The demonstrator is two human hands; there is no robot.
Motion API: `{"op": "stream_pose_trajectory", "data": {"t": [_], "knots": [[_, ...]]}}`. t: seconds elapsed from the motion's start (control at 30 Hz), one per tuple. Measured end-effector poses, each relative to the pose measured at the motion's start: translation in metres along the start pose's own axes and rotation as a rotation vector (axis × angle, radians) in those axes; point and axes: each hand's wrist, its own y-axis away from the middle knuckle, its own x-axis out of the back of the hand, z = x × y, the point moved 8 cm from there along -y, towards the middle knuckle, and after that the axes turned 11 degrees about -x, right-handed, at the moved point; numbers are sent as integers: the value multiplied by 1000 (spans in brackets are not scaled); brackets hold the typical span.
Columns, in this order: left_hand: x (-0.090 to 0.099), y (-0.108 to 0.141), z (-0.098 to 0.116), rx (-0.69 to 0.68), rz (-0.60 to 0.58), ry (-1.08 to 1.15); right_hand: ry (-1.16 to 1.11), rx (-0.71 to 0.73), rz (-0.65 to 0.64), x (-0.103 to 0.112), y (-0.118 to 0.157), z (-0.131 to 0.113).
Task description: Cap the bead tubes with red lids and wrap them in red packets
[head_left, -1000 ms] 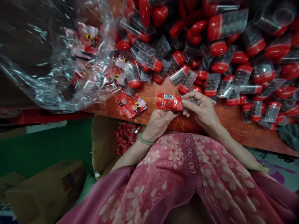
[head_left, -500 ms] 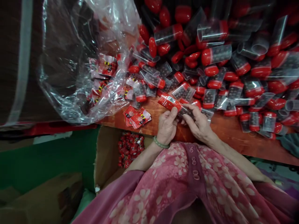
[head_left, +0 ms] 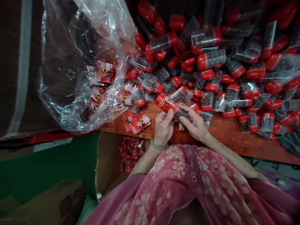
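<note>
In the middle of the head view, my left hand (head_left: 162, 127) pinches a red printed wrapper (head_left: 165, 102) with a barcode between thumb and fingers. My right hand (head_left: 195, 123) is closed around a clear tube (head_left: 181, 115) that shows dark dots. One end of the tube meets the wrapper; whether it is inside cannot be made out. To the left of my left hand, a small fanned stack of red printed wrappers (head_left: 136, 121) lies on the wooden table (head_left: 234, 134).
Red-capped clear tubes (head_left: 211, 59) are heaped across the table's back and right. A clear plastic bag (head_left: 70, 115) with more wrappers stands at left. Below the table edge, an open cardboard box (head_left: 106, 156) contains many small red packed items (head_left: 131, 151). Dark cloth (head_left: 290, 142) lies far right.
The wrapper's printed face and barcode show more fully now, and it looks wider. Both hands stay close together on wrapper and tube. The whole view has shifted slightly.
</note>
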Motion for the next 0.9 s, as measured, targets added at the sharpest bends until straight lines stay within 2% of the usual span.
{"op": "stream_pose_trajectory", "data": {"t": [0.1,0.17,0.37,0.47,0.57,0.63,0.77,0.9], "knots": [[3,0,-3,1,43,-10,251,97,110,3,5,-9],[3,-1,-3,-22,63,-7,312,127,146,2,7,-10],[-4,-3,-5,35,-51,-39,-39,-1,7,-5,0,6],[1,-4,-3,5,-60,-47,-26,-42,-3,-4,-3,7],[10,-5,-1,-44,-18,-72,-2,-30,25,-2,-3,5],[12,-6,-4,-25,-6,-96,-10,-40,25,-2,-3,5],[7,-7,-7,45,-16,-95,-65,-96,-15,-5,-3,10],[-1,-6,-4,49,6,-87,97,-76,43,-2,-3,5]]}}
